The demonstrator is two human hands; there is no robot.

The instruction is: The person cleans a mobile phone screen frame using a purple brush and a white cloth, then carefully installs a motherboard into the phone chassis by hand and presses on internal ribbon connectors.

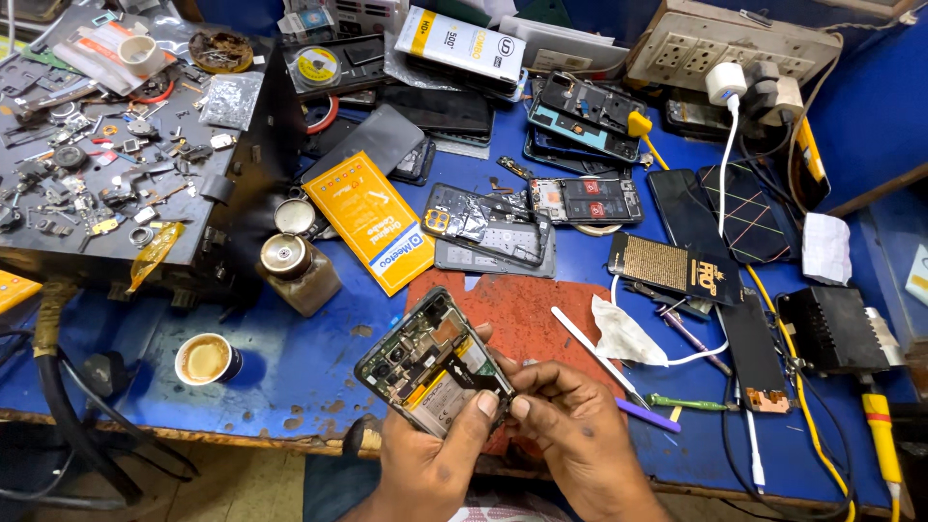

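Cluttered blue bench (290,377) lies under me as, low in the frame's centre, my left hand (435,464) grips the opened phone (432,362), back already off, while my right hand (570,425) pinches its still-seated board.

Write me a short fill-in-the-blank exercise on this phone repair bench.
1. Both hands, the left hand and the right hand, hold an opened ____ with its back cover off.
2. The workbench surface is painted ____.
3. The small paper cup stands to the ____ of the hands.
4. The worn mat under the hands is ____.

Missing words: phone; blue; left; red
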